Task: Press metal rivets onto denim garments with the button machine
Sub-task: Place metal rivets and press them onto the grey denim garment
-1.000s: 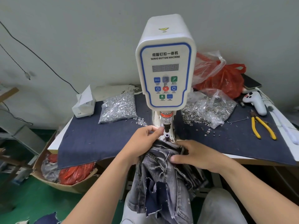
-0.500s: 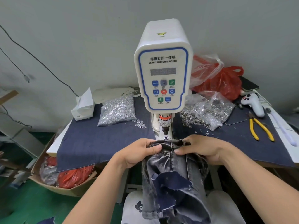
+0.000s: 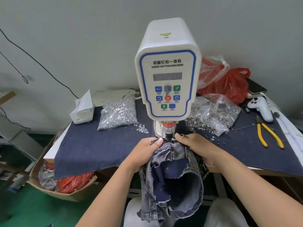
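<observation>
Two hands, left [image 3: 144, 153] and right [image 3: 198, 147], each pinch one denim garment [image 3: 173, 179]; the machine [image 3: 168, 82] stands just beyond, between two rivet bags [image 3: 118, 114].

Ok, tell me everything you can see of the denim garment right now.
The denim garment is washed grey-blue with frayed raw edges and a darker blue inner patch bearing one small metal rivet. Its top edge sits bunched under the button machine press head; the rest hangs off the table front towards the lap. The left hand and right hand each grip that top edge, either side of the head.
</observation>
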Demonstrator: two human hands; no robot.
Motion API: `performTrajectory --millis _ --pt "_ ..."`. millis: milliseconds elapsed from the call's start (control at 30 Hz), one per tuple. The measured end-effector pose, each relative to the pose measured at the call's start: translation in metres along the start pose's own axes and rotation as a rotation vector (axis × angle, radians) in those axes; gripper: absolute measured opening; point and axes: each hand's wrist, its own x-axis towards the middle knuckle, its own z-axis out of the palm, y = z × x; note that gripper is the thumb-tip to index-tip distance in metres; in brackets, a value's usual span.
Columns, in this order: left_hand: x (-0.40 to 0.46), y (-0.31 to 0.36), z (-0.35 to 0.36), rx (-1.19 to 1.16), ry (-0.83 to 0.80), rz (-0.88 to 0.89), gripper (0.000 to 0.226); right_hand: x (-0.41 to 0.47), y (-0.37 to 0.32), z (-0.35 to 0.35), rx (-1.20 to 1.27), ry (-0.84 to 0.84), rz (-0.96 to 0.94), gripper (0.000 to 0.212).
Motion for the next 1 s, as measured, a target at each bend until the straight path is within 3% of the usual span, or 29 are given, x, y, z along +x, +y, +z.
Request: performTrajectory --millis 100,267,467,733,900,1000 --pt "0.005 -0.004 0.003 0.003 0.044 -0.011 0.039 0.004 0.003 0.004 -0.053 0.067 -0.028 0.066" --pt "0.013 -0.007 0.004 0.065 0.116 -0.017 0.042 0.010 0.005 0.002 0.008 0.041 0.027 0.083" --pt "0.016 -0.011 -0.002 0.053 0.104 -0.022 0.027 0.011 0.007 -0.009 -0.012 -0.081 -0.017 0.059" --pt "0.016 -0.014 -0.001 0.149 0.148 0.018 0.024 0.009 0.009 -0.009 -0.062 -0.055 -0.053 0.043" --pt "0.016 -0.017 0.001 0.161 0.157 0.023 0.025 0.005 0.013 -0.006 0.019 -0.059 -0.053 0.050" --pt "0.016 -0.018 0.001 0.170 0.156 0.031 0.027 0.004 0.013 -0.006 0.069 -0.064 -0.048 0.037"
